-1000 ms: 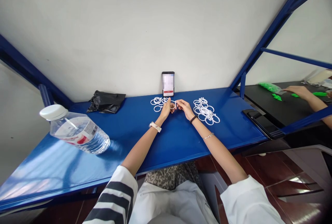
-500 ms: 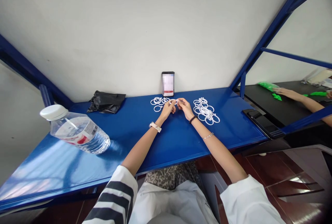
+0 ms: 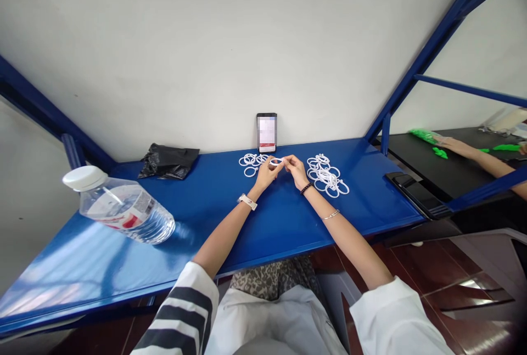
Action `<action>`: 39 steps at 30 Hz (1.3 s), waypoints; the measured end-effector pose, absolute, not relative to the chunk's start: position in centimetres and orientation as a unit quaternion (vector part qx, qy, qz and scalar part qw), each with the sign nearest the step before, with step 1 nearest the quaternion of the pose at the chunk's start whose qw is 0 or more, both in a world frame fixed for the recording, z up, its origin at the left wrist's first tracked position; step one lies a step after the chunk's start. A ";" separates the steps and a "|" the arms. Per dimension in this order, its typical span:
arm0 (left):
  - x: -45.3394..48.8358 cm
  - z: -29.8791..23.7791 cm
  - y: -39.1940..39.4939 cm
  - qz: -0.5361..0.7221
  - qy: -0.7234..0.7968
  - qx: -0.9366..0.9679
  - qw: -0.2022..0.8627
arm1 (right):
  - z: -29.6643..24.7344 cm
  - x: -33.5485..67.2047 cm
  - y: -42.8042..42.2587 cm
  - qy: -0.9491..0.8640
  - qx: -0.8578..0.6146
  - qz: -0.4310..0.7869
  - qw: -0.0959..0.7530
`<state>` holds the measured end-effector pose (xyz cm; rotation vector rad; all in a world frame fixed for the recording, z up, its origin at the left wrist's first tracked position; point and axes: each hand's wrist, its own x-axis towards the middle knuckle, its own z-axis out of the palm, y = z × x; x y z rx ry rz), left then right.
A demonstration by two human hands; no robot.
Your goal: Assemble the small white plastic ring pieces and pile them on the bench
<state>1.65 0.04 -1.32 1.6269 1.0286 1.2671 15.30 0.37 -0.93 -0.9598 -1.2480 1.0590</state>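
Note:
Between my two hands is a thin white plastic ring (image 3: 276, 162), held above the blue table. My left hand (image 3: 267, 173) pinches its left side, and my right hand (image 3: 295, 169) grips its right side with the fingertips. The fingertips of both hands come close together at the ring's near right part, and small details there are hidden. Several similar white rings (image 3: 250, 172) lie just left of my left hand. A larger heap of white rings (image 3: 327, 178), each with a small knob, rests to the right of my right hand.
A phone (image 3: 267, 133) leans upright against the wall behind my hands. On the blue table (image 3: 272, 223) stand a water bottle (image 3: 127, 207) at left and a crumpled black bag (image 3: 168, 161). Another phone (image 3: 414, 193) lies at the right edge. Another person's hand (image 3: 457, 147) touches green pieces.
The fingers have shifted slightly on the ring: my left hand's fingers have stretched toward my right fingertips. The heaps stay where they were.

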 end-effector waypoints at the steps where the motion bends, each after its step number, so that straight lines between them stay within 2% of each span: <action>1: 1.7 -1.4 0.1 0.504 0.409 0.647 0.400 | -0.9 15.3 0.4 -0.537 -0.415 0.448 0.582; 11: 1.9 -1.2 -0.4 0.521 0.437 0.676 0.286 | -0.9 15.1 0.3 -0.543 -0.415 0.424 0.594; 16: 1.8 -1.5 -0.4 0.522 0.455 0.673 0.260 | -0.8 14.7 0.1 -0.530 -0.404 0.456 0.591; 31: 1.6 -1.9 0.2 0.551 0.448 0.614 0.346 | -0.8 14.8 0.3 -0.515 -0.430 0.506 0.542; 35: 1.6 -1.9 0.2 0.552 0.446 0.611 0.351 | -1.3 14.6 0.4 -0.580 -0.426 0.463 0.518; 39: 1.6 -1.8 0.0 0.535 0.428 0.639 0.350 | -1.4 14.8 0.6 -0.611 -0.442 0.351 0.556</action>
